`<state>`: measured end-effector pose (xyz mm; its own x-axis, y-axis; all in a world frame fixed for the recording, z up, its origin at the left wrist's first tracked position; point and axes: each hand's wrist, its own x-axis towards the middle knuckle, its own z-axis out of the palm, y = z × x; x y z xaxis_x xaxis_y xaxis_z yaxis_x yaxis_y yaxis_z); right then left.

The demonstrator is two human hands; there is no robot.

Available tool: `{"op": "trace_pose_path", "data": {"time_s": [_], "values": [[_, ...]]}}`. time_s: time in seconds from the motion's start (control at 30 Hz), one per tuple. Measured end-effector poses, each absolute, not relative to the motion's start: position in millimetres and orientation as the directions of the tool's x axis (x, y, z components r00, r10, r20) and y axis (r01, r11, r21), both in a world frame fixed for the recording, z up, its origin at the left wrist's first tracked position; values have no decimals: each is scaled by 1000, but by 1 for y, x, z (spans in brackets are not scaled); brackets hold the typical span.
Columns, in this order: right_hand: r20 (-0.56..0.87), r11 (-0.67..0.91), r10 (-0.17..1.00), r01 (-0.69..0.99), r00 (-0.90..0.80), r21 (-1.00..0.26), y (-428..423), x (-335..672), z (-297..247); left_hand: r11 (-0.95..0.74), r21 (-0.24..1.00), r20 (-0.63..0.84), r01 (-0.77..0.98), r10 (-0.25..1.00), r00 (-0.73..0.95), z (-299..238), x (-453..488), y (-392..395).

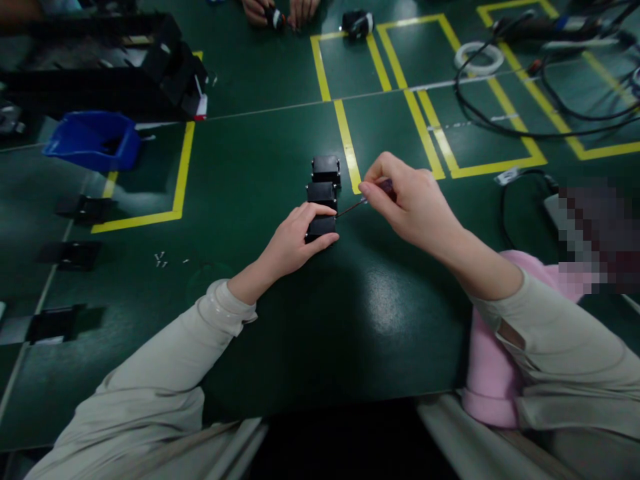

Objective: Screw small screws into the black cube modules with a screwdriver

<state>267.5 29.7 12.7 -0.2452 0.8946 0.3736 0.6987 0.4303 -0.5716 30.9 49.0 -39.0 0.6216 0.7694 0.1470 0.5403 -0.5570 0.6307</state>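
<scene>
Three small black boxes stand in a row on the green table: a far black box (325,169), a middle black box (321,193) and a near black box (320,229). My left hand (295,237) is closed around the near box, thumb on its front side and fingers along its back. In my right hand (407,197) is a thin screwdriver (354,207), its handle mostly covered by my fingers. The shaft slants left, and its tip meets the right end of the near box. Left of my left hand lie several small screws (161,259).
A blue bin (95,140) and a large black rack (100,63) stand at the left, with several black parts (75,255) below. Cables (480,117) and a white ring (479,59) lie at the right. Another person's hands (280,12) work across the table (280,347).
</scene>
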Motion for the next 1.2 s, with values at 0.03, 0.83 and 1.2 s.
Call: {"op": "trace_pose_path", "data": {"time_s": [0.03, 0.83, 1.2], "values": [[371, 430, 895, 692, -246, -580, 30, 267, 13, -558, 632, 150, 538, 768, 622, -39, 31, 49], [335, 413, 908, 680, -252, -606, 28, 266, 15, -551, 627, 138, 551, 775, 617, -39, 31, 49], [311, 400, 915, 684, -258, -610, 28, 267, 18, -566, 623, 159, 539, 767, 622, -41, 31, 49]]}}
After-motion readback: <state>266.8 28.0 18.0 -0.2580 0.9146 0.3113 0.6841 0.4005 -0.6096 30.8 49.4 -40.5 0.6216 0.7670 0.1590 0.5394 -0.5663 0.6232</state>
